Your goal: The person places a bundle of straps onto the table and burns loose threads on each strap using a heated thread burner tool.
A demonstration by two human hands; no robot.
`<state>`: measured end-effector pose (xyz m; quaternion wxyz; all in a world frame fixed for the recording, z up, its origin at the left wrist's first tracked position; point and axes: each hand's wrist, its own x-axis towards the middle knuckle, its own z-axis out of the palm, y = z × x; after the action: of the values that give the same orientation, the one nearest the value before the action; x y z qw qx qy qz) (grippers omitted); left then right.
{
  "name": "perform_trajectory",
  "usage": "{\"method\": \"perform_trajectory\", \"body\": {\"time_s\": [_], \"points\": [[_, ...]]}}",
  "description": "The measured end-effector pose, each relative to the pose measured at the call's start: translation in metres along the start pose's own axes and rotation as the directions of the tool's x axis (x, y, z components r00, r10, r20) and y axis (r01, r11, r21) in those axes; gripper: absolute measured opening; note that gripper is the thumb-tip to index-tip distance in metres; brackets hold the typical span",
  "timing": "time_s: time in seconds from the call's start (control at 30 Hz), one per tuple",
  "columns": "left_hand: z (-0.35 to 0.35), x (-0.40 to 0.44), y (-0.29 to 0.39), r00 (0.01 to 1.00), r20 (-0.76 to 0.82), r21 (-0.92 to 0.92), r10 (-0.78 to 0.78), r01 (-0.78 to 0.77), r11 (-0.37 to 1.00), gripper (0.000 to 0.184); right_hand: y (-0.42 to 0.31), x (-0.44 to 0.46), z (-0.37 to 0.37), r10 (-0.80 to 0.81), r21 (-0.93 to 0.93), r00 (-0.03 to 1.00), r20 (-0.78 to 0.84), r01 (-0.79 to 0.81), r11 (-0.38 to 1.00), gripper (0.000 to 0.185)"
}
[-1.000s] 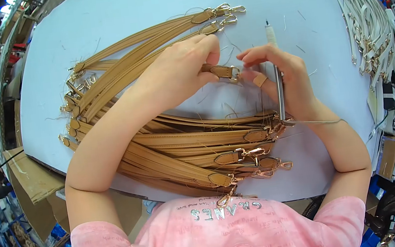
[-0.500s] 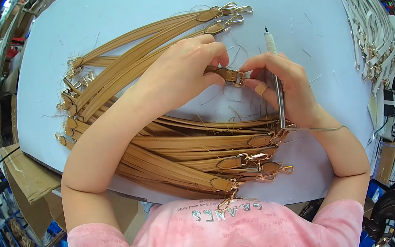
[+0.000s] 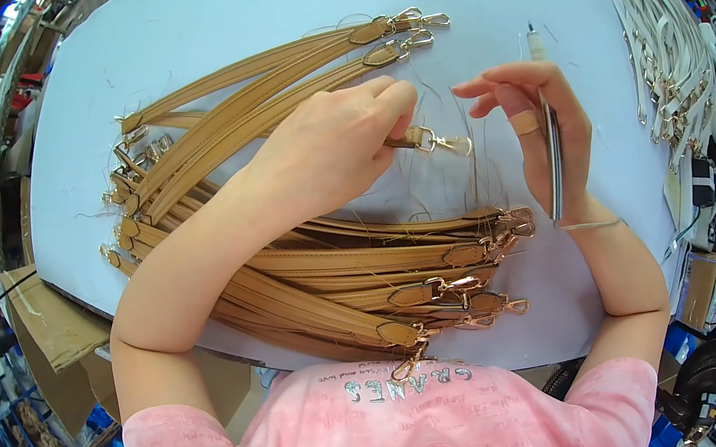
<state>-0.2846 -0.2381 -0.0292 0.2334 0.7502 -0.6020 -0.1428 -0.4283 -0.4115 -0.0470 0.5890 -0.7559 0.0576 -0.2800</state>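
Observation:
My left hand (image 3: 348,140) is closed around a tan leather strap, with the strap's end (image 3: 406,137) poking out past the fingers. A gold swivel clasp (image 3: 445,143) hangs from that end, pointing right. My right hand (image 3: 545,111) is apart from the strap, its index finger stretched left toward the clasp. A slim metal pen-like tool (image 3: 554,164) with a white wrapped section and thin dark tip lies upright in that hand, between thumb and palm. A bandage (image 3: 524,122) covers part of the thumb. Loose threads trail beneath the clasp.
More tan straps (image 3: 336,266) with gold clasps lie in bundles below and left of my hands, on a white table (image 3: 259,3). White straps (image 3: 665,34) with clasps hang at the right edge. A cardboard box (image 3: 56,314) stands at the left.
My right hand has let go of the clasp end and moved right, carrying the pen-like tool. The clasp now hangs free from the strap in my left hand.

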Motion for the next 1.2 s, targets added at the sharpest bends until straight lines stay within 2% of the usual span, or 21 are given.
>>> {"method": "perform_trajectory", "body": {"time_s": [0.13, 0.17, 0.23, 0.33, 0.37, 0.47, 0.57, 0.6, 0.7, 0.73, 0.87, 0.97, 1.0, 1.1, 1.13, 1.2], "points": [[0.001, 0.0, 0.002, 0.999, 0.033, -0.157, -0.001, 0.006, 0.988, 0.025, 0.002, 0.003, -0.004, -0.064, -0.123, 0.995, 0.078, 0.073, 0.99, 0.016], [0.001, 0.0, 0.002, 0.999, 0.037, -0.211, -0.004, 0.012, 0.977, 0.025, 0.003, 0.002, -0.006, -0.094, -0.204, 0.98, 0.175, 0.13, 0.97, 0.016], [-0.002, 0.001, 0.002, 0.998, 0.052, -0.215, -0.018, 0.029, 0.976, 0.025, 0.005, 0.002, -0.008, -0.127, -0.341, 0.92, 0.371, 0.262, 0.903, 0.016], [-0.006, 0.002, 0.004, 0.995, 0.082, -0.23, -0.047, 0.065, 0.971, 0.026, 0.003, 0.003, -0.009, -0.146, -0.389, 0.888, 0.436, 0.332, 0.859, 0.017], [-0.009, 0.001, 0.004, 0.995, 0.082, -0.184, -0.05, 0.064, 0.981, 0.027, 0.003, 0.003, -0.009, -0.153, -0.41, 0.871, 0.467, 0.367, 0.835, 0.017], [-0.013, 0.002, 0.006, 0.995, 0.08, -0.087, -0.052, 0.059, 0.994, 0.028, 0.0, 0.004, -0.004, -0.179, -0.364, 0.878, 0.444, 0.359, 0.859, 0.021], [-0.014, 0.004, 0.008, 0.998, 0.022, -0.231, -0.053, 0.057, 0.971, 0.022, 0.001, 0.004, 0.0, -0.21, -0.338, 0.874, 0.438, 0.377, 0.862, 0.024], [-0.015, 0.005, 0.006, 0.999, 0.022, -0.228, -0.049, 0.053, 0.972, 0.022, 0.003, 0.003, 0.0, -0.221, -0.34, 0.869, 0.443, 0.391, 0.855, 0.025], [-0.01, 0.009, -0.009, 0.987, 0.15, -0.387, -0.06, 0.114, 0.915, 0.014, 0.005, -0.002, 0.0, -0.204, -0.355, 0.873, 0.444, 0.381, 0.854, 0.027], [-0.007, 0.008, -0.011, 0.986, 0.152, -0.384, -0.061, 0.116, 0.916, 0.014, 0.005, -0.004, 0.0, -0.175, -0.367, 0.879, 0.444, 0.356, 0.86, 0.027], [0.008, 0.009, -0.016, 0.999, 0.038, -0.422, -0.033, 0.046, 0.905, 0.005, 0.004, -0.006, 0.001, -0.142, -0.394, 0.89, 0.434, 0.329, 0.858, 0.027], [0.015, 0.011, -0.019, 0.975, -0.123, -0.208, 0.184, -0.207, 0.956, 0.006, 0.002, -0.009, 0.002, -0.122, -0.402, 0.895, 0.43, 0.311, 0.861, 0.027], [0.017, 0.011, -0.019, 0.976, -0.121, -0.207, 0.183, -0.205, 0.957, 0.006, 0.001, -0.01, 0.002, -0.104, -0.404, 0.895, 0.433, 0.296, 0.866, 0.027], [0.023, 0.01, -0.016, 0.959, -0.191, -0.003, 0.209, -0.214, 0.977, 0.005, 0.002, -0.012, 0.002, -0.085, -0.402, 0.893, 0.441, 0.281, 0.871, 0.026], [0.023, 0.009, -0.016, 0.96, -0.189, -0.003, 0.208, -0.212, 0.977, 0.005, 0.003, -0.012, 0.002, -0.086, -0.401, 0.891, 0.447, 0.285, 0.871, 0.024], [0.022, 0.01, -0.016, 0.98, -0.183, -0.104, 0.083, -0.103, 0.989, 0.006, 0.004, -0.01, 0.001, -0.092, -0.4, 0.888, 0.45, 0.293, 0.868, 0.023]]}}
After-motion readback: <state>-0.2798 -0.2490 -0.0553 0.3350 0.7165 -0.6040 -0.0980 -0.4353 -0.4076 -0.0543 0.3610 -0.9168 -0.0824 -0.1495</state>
